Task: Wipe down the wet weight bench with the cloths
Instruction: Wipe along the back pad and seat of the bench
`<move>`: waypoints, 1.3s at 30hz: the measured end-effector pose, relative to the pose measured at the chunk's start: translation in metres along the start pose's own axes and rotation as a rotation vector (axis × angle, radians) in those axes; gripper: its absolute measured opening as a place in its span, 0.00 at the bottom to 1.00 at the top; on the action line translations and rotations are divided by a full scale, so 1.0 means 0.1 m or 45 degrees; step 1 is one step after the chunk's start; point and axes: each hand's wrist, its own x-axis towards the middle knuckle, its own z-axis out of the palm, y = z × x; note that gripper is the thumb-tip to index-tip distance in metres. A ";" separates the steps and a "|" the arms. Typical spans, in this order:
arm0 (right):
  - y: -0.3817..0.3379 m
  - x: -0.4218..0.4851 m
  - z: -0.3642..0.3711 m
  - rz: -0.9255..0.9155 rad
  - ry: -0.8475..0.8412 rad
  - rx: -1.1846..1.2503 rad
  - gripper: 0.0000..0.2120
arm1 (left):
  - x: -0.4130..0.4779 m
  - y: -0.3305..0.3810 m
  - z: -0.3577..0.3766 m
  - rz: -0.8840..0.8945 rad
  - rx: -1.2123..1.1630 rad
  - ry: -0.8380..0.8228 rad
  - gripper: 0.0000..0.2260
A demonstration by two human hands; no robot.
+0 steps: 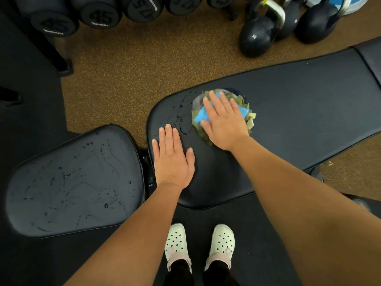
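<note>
Right hand (224,122), fingers straight, presses bunched green-and-blue cloths (244,111) on black padded bench (299,100), frame centre. Water puddle (185,120) just left of cloths; left hand (173,159) flat, empty, below puddle.

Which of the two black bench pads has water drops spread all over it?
The smaller black seat pad on the left. The long black back pad shows drops only near its rounded end.

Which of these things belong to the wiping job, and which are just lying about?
In the job: cloths, pressed by the right hand; wet back pad, where the left hand rests flat; wet seat pad.
Lying about: kettlebells; dumbbells.
</note>
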 end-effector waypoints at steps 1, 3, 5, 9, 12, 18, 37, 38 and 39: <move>-0.10 0.09 0.00 0.139 0.017 0.032 0.30 | 0.00 0.00 0.00 0.000 0.007 0.004 0.31; -0.35 0.21 -0.04 0.235 0.021 0.070 0.31 | 0.01 0.00 0.01 -0.001 0.007 0.004 0.31; -0.48 0.20 -0.03 0.018 -0.012 0.019 0.31 | 0.01 0.00 0.01 0.006 0.008 -0.004 0.32; -0.20 -0.01 -0.02 -0.386 -0.041 -0.010 0.32 | 0.01 -0.01 0.01 0.025 0.013 -0.014 0.32; -0.01 0.03 -0.02 -0.187 -0.035 -0.004 0.31 | 0.01 -0.01 0.00 0.023 -0.004 -0.025 0.32; -0.41 0.41 -0.08 0.160 0.013 0.062 0.31 | 0.02 0.00 0.02 0.010 -0.004 -0.010 0.31; 0.03 0.18 -0.01 -0.634 -0.004 -0.012 0.31 | 0.01 -0.01 0.03 -0.046 -0.188 0.068 0.27; 0.13 0.20 -0.01 -0.615 -0.001 -0.029 0.32 | 0.01 -0.01 0.03 -0.049 -0.192 0.076 0.27; 0.18 0.24 -0.02 -0.550 0.001 -0.044 0.32 | 0.01 0.00 0.03 -0.051 -0.188 0.084 0.27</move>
